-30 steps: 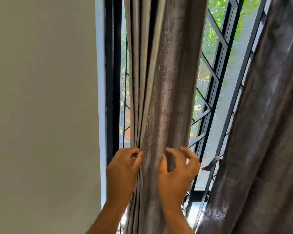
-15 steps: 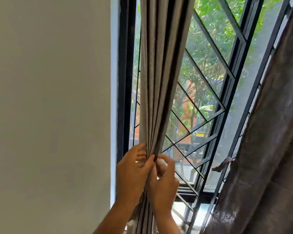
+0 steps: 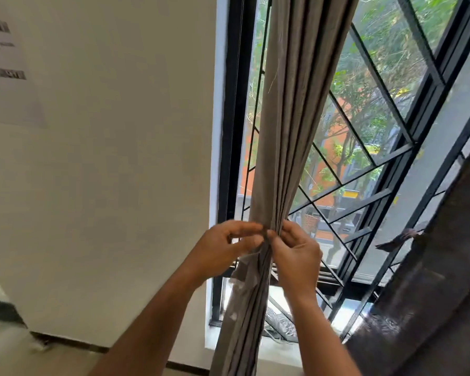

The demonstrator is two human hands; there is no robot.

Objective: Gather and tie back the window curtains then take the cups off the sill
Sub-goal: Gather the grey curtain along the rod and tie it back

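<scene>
White wall filled the left half, with a blurred paper sheet stuck on it at upper left. Black-framed window with a diagonal metal grille took up the right; trees and an orange building showed outside. Dark curtain hung at far right, its tie strip sticking out loose. Grey curtain hung bunched into narrow pleats by the left window frame, cinched at hand height. Left hand and right hand met at that pinch point, fingers closed on something thin at the curtain's front; couldn't tell whether tie or fabric. Sill partly visible below; cups not visible.
</scene>
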